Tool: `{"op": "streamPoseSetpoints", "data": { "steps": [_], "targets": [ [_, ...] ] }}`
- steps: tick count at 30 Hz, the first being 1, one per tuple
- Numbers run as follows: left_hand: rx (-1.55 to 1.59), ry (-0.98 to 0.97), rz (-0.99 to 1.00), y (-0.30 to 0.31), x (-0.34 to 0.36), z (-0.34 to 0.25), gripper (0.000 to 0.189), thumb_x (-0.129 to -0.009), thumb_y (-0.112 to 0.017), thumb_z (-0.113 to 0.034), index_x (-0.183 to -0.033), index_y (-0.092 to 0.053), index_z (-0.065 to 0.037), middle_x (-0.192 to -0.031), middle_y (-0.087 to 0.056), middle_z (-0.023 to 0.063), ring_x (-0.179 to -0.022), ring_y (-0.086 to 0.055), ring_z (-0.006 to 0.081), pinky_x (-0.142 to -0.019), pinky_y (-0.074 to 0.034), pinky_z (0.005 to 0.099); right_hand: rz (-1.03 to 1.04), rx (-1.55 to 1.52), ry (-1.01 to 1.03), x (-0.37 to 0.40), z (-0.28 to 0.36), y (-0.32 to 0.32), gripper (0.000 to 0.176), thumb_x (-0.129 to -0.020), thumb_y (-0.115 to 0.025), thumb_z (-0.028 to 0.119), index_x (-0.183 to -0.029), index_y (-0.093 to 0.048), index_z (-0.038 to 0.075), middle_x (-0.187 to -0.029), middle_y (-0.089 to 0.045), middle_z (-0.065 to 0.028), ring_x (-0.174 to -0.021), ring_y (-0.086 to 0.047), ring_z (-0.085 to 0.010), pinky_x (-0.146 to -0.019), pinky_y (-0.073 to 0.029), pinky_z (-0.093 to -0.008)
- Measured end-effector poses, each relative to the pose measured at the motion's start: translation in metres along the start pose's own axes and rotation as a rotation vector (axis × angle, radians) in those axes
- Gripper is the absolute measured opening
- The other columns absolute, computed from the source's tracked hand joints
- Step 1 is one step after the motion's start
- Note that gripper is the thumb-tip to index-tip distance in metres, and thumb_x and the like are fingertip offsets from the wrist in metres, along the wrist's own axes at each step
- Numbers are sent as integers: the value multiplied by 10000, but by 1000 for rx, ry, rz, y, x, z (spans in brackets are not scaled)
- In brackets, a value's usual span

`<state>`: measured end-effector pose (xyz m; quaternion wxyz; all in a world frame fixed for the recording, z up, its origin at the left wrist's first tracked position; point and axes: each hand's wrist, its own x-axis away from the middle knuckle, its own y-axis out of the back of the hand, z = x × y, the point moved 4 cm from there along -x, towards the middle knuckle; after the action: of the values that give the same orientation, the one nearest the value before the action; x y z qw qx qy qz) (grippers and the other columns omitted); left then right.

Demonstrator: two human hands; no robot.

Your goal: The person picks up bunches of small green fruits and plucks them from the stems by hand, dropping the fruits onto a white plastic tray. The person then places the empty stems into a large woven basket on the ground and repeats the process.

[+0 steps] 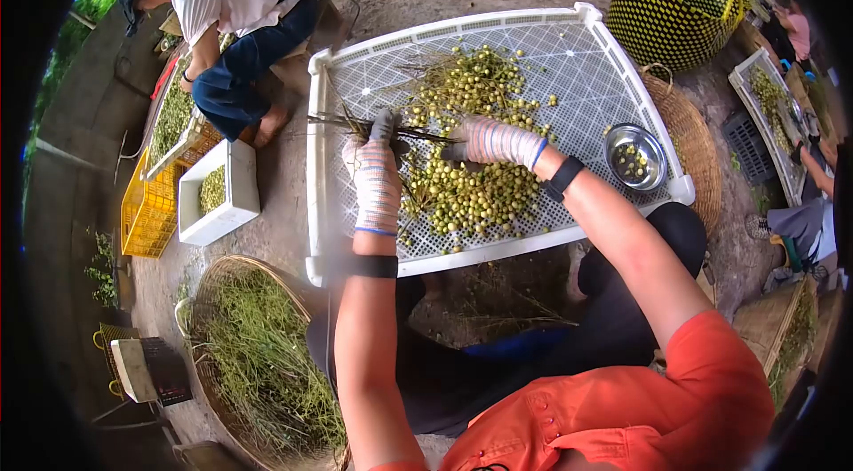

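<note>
My left hand (373,173), in a striped knit glove with grey fingertips, is closed around a bundle of thin dark stems (425,134). The stems stick out on both sides of it, above the white mesh tray. My right hand (498,141), gloved the same way, has its fingers curled at the right end of these stems; its fingertips are partly hidden. Below and between both hands lies a heap of small round yellow-green fruits (480,195), with loose twigs mixed in. The white mesh tray (569,71) lies across in front of my knees.
A steel bowl (635,156) with a few fruits stands at the tray's right. A round basket of green stems (267,355) is at lower left. A white box (233,209) and a yellow crate (147,218) sit beside a bent-over person (235,0). A woven bag (666,4) stands behind right.
</note>
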<state>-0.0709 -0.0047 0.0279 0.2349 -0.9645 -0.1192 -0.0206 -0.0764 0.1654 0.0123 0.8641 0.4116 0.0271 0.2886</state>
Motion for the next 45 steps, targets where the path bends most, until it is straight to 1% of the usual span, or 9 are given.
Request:
{"op": "streamPoseSetpoints", "data": {
  "steps": [3,5,6,11,15,22,29,37,45],
  "targets": [
    [0,-21,12,-1,3,-2,200,-808,-620,-63,-1000,-573,-30,-872,-648,47,-684,-616,109,-596,-493,212,-138,-57,333,-5,-14,-10,291,-827,-543,350,-971,-619,108,-800,-648,-118,-682,-615,-257,-655,-479,-373],
    [-83,-93,-72,8,-5,-14,244,-828,-590,-79,-1065,-558,-30,-884,-649,55,-667,-605,99,-562,-473,205,63,-105,-170,0,-33,-11,236,-823,-551,258,-994,-613,107,-865,-648,-112,-759,-616,-258,-687,-480,-364],
    [-367,-251,6,10,-5,-30,280,-839,-577,-109,-1106,-554,-29,-859,-645,54,-593,-564,89,-518,-443,199,41,-1,-86,7,-37,-10,255,-824,-538,275,-1001,-612,107,-860,-648,-119,-782,-615,-270,-708,-481,-371],
    [-119,-1,-130,21,-13,-37,252,-848,-607,-294,-936,-646,-61,-874,-651,4,-623,-519,59,-525,-407,164,52,226,-102,7,-55,-4,365,-780,-577,321,-1094,-592,135,-1025,-622,-117,-950,-582,-296,-841,-461,-379],
    [-37,61,-242,15,-3,-39,265,-830,-641,-265,-891,-651,-7,-738,-610,11,-517,-454,68,-436,-366,156,-274,-76,171,11,-41,20,688,-705,-696,394,-1281,-432,125,-1156,-560,-152,-1069,-529,-287,-909,-422,-376],
    [-10,152,-175,17,-4,-24,249,-851,-612,-263,-904,-649,-22,-717,-582,-6,-515,-438,61,-419,-336,162,49,-869,-60,-12,-14,-6,453,-754,-697,282,-1111,-553,43,-917,-615,-64,-730,-607,-126,-564,-495,-248],
    [-20,172,-118,9,3,-19,263,-854,-607,-287,-911,-634,-31,-702,-547,-13,-560,-441,58,-443,-332,161,101,-1329,62,-4,-5,-10,476,-794,-660,282,-1156,-483,27,-925,-609,-82,-697,-615,-169,-526,-505,-257],
    [21,76,-146,16,-4,-25,268,-848,-619,-265,-915,-641,-7,-739,-582,10,-559,-450,69,-462,-369,167,278,-1125,-112,5,-22,1,337,-805,-655,193,-1072,-568,6,-697,-587,-20,-560,-575,-124,-467,-483,-241],
    [-110,6,-24,15,2,-25,283,-870,-586,-264,-979,-623,-5,-751,-551,-4,-579,-459,58,-459,-364,167,145,-1187,21,0,-9,-6,582,-787,-672,268,-1270,-414,69,-1056,-580,-67,-715,-623,-170,-506,-499,-235]
  ]
}}
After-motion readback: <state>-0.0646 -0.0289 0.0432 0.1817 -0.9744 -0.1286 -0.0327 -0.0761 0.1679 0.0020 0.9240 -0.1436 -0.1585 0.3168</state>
